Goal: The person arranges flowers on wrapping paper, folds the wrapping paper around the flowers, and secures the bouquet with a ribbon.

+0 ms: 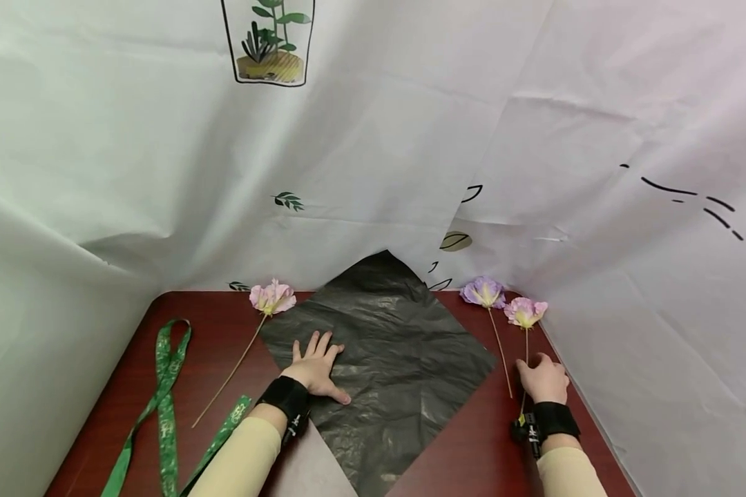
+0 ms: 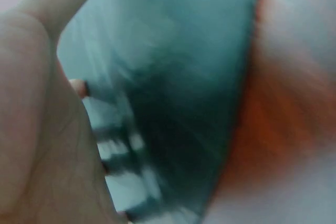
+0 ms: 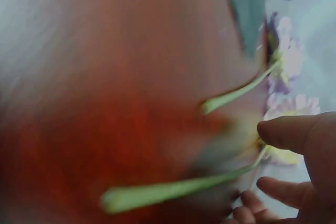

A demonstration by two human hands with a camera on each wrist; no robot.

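Observation:
My left hand (image 1: 316, 371) rests flat with fingers spread on the left part of a crinkled black wrapping sheet (image 1: 404, 366), set diamond-wise on the table. In the left wrist view, the sheet (image 2: 178, 103) shows beyond the palm. Over at the right, my right hand (image 1: 543, 381) is at the stem of a pink flower (image 1: 525, 313). The right wrist view has that green stem (image 3: 173, 190) passing between thumb and fingers, which stand apart. Just left of it lies a purple flower (image 1: 485, 293) with its stem toward me.
Another pink flower (image 1: 273, 298) lies left of the sheet, its stem slanting toward me. A green patterned ribbon (image 1: 167, 386) lies looped on the table's left side. White printed cloth (image 1: 373, 152) stands behind and beside the dark red table (image 1: 466, 442); the sheet's far corner overlaps it.

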